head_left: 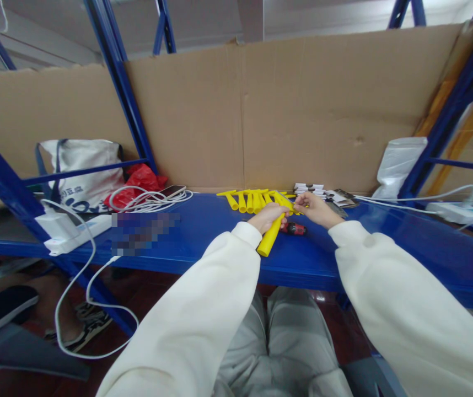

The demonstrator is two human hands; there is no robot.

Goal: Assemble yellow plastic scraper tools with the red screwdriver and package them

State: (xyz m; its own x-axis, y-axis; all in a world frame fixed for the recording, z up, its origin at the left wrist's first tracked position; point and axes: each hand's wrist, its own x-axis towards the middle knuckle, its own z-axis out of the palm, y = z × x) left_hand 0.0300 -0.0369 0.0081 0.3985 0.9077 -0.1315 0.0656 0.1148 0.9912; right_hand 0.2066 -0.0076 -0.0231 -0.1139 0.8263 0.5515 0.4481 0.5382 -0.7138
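Observation:
My left hand (267, 218) is wrapped around a yellow T-shaped tool with a thick round handle (270, 238), whose handle end points down toward me. Close by on the right, my right hand (313, 208) has its fingers pinched together near the tool's head; what they hold, if anything, is too small to make out. Behind my hands, several similar yellow T-shaped tools (242, 202) lie in a row on the blue table (215, 234). A red and black tool (295, 229), partly hidden by the yellow handle, lies beneath my hands.
Small white and black packets (308, 190) lie behind my right hand. On the left are a coiled white cable (149, 201), a red bag (143, 177), a tote bag (91, 160) and a power strip (79, 234). Cardboard (302, 110) walls the back. Another person's leg (57, 309) shows left.

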